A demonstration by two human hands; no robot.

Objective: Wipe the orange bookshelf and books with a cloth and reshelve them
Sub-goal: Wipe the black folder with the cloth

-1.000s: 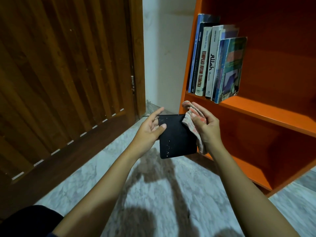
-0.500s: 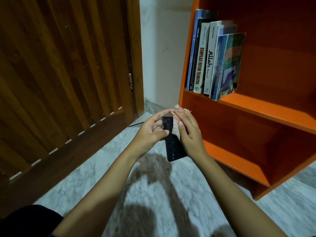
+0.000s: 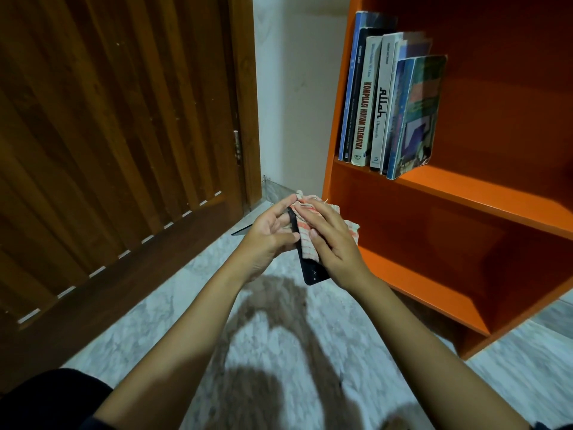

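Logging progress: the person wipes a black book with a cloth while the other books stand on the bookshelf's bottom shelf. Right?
Not quite: the head view shows the other books standing on the upper shelf, not the bottom one. The cloth is indeed on the black book.

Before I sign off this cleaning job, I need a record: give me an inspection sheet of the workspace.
Surface: grey marbled floor, shadowed.
Job's things: black book edge-on, checked cloth over it; orange bookshelf, row of books upright on its upper shelf.
Clutter: nothing seen.
Hands: left hand grips the black book; right hand holds the checked cloth against it.
Cables: nothing seen.
Surroundings: wooden door, white wall.
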